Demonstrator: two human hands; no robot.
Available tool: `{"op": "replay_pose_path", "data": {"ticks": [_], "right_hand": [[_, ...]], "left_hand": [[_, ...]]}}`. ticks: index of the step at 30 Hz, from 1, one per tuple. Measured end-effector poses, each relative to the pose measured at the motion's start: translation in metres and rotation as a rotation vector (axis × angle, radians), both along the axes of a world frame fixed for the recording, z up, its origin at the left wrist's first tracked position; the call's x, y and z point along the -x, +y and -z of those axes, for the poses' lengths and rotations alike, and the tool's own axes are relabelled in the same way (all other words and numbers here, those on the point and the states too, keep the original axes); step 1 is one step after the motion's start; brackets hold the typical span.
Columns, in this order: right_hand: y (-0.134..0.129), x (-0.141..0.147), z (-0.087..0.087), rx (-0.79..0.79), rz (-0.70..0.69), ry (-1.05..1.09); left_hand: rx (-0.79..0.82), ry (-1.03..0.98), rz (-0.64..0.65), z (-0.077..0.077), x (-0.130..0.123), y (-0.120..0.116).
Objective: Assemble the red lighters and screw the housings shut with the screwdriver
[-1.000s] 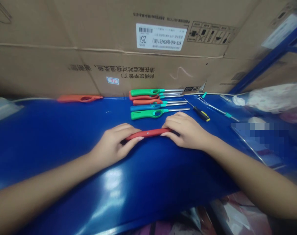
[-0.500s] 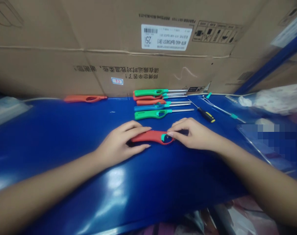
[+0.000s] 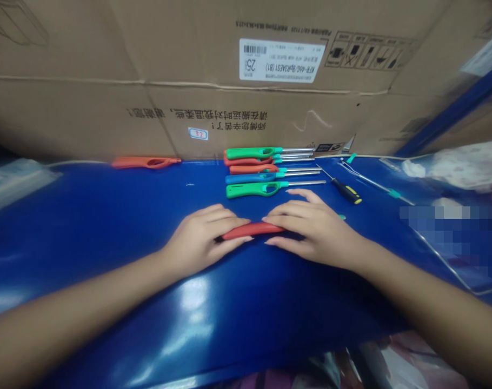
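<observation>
A red lighter handle (image 3: 252, 230) lies across the middle, turned so that a narrow side faces up. My left hand (image 3: 203, 232) grips its left end between thumb and fingers. Around its right end my right hand (image 3: 306, 227) is closed, thumb below and fingers above, and covers the trigger part. Beyond the hands lies a row of long-necked gas lighters: a green lighter (image 3: 248, 189) nearest, then a blue lighter (image 3: 246, 178), an orange-red lighter (image 3: 246, 169) and others. Their metal necks point right.
A black and yellow screwdriver (image 3: 347, 192) lies right of the row. An orange handle (image 3: 143, 162) rests at the back left against a cardboard box (image 3: 148, 119). Metal rods (image 3: 370, 180) and white plastic (image 3: 465, 165) lie on the right of the blue table (image 3: 108, 216).
The red handle has rolled, so its trigger opening no longer shows. My right hand has shifted from a pinch at its tip to a wider grip. The view has moved slightly.
</observation>
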State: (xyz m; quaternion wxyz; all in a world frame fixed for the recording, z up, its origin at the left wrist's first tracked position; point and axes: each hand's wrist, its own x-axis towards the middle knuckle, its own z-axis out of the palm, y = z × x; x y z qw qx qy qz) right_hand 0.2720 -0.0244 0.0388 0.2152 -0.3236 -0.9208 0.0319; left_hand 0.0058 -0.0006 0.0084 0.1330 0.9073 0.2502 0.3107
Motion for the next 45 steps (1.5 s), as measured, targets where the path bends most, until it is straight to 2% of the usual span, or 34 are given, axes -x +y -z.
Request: {"op": "replay_pose_path", "data": {"ticks": [2, 6, 14, 20, 26, 34, 40, 45], "right_hand": [[-0.001, 0.005, 0.004, -0.053, -0.017, 0.016], [-0.001, 0.01, 0.007, -0.046, 0.019, 0.053], [-0.002, 0.013, 0.01, -0.073, -0.015, -0.048], [0.009, 0.002, 0.009, 0.049, 0.04, 0.079], [0.02, -0.013, 0.007, 0.095, 0.046, 0.203], [0.015, -0.012, 0.002, 0.018, 0.095, 0.144], [0.02, -0.024, -0.008, -0.013, 0.089, -0.125], [0.02, -0.025, -0.007, -0.091, 0.074, -0.14]], "left_hand": [[-0.016, 0.02, 0.007, 0.0, 0.0, 0.0], [-0.008, 0.031, 0.013, 0.001, -0.001, -0.001], [0.017, 0.06, 0.099, -0.002, 0.0, -0.004], [0.094, -0.036, 0.054, -0.003, -0.001, 0.0], [0.177, -0.119, -0.03, -0.007, 0.0, 0.003], [0.152, -0.13, -0.043, -0.006, 0.001, 0.003], [0.116, -0.167, -0.052, -0.003, 0.001, 0.003], [0.048, -0.164, -0.006, -0.004, 0.0, 0.002]]}}
